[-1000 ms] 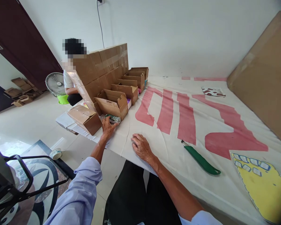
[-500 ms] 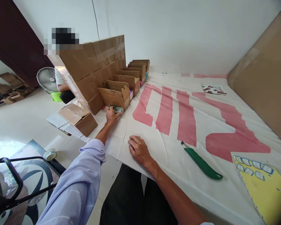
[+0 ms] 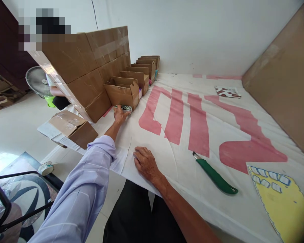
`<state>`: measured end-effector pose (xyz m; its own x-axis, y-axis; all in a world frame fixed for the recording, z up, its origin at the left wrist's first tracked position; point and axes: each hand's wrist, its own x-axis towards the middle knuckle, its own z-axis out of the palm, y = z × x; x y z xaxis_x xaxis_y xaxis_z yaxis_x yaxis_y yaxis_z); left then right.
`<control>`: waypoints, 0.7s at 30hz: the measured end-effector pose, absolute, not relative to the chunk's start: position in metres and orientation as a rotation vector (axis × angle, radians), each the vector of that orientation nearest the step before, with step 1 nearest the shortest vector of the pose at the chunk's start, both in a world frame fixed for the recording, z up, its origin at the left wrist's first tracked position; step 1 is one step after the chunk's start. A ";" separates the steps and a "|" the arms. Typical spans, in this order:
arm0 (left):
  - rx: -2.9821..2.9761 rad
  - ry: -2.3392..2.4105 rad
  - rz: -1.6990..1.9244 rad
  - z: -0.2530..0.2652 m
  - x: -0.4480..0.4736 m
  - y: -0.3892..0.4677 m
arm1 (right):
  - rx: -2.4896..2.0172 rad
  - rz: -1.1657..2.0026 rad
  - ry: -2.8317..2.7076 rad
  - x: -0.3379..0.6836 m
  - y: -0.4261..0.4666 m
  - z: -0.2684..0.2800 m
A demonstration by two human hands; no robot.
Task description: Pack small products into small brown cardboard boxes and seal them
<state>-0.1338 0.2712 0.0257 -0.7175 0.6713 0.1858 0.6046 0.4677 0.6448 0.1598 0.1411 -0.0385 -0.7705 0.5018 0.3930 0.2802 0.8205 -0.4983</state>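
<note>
My left hand (image 3: 121, 115) reaches out to a small printed box (image 3: 127, 108), white with dark green markings. Its fingers and thumb close around the box, which stands on the cloth right against the front cardboard box (image 3: 123, 91). The hand covers the left part of the small box. My right hand (image 3: 146, 163) lies on the white cloth close to the table's front edge, its fingers loosely bent and holding nothing. To the right of that hand is a green-handled cutter (image 3: 215, 175).
Behind the front box runs a row of open cardboard boxes (image 3: 142, 79). A stacked carton wall (image 3: 91, 64) rises on the left, with a person partly behind it. A closed carton (image 3: 73, 126) sits at the left corner. A yellow sheet (image 3: 281, 199) lies at right.
The view has shifted slightly, so the boxes and carton wall appear further left and higher. My left hand stays on the small printed box, and my right hand still rests on the cloth.
</note>
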 end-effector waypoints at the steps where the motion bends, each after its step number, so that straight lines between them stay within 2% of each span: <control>1: 1.124 2.613 1.084 0.027 -0.133 0.273 | -0.577 0.570 -2.480 0.160 0.141 -0.039; 12: 1.251 2.535 0.932 0.034 -0.134 0.242 | -0.604 0.532 -2.499 0.156 0.139 -0.035; 21: 1.565 2.404 0.774 0.022 -0.061 0.159 | -0.570 0.507 -2.431 0.164 0.138 -0.027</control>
